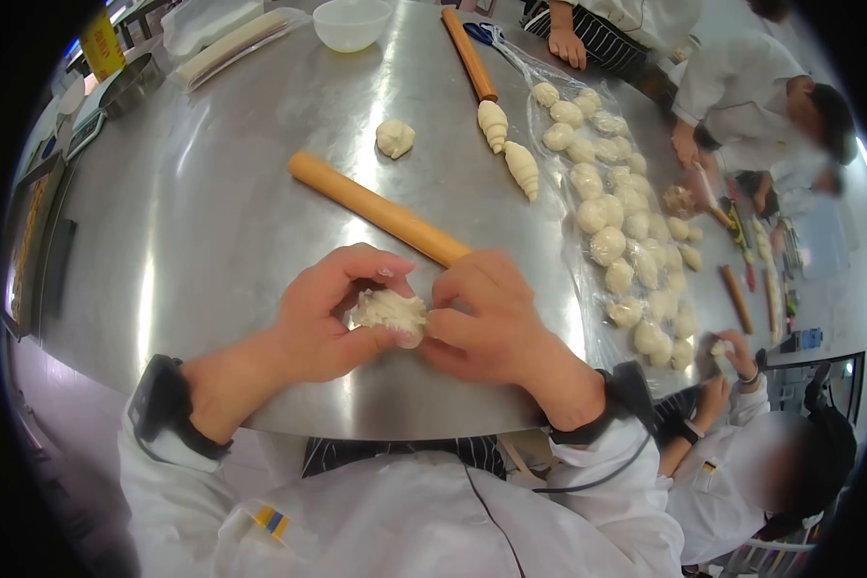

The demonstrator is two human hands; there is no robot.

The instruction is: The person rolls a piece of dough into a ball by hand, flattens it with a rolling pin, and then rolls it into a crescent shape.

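Dough piece [387, 310]: sitting between both hands, just above the worktop [212, 212] edge
Left hand [332, 313]: pinching it — thumb underneath
Right hand [482, 313]: gripping its right end — equally near

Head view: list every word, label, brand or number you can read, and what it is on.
None can be read.
Yellow container, far left corner of the steel table: print too blurred.
Yellow-and-blue tag on the white jacket: no legible text.
Dough piece between left hand and right hand: unmarked.
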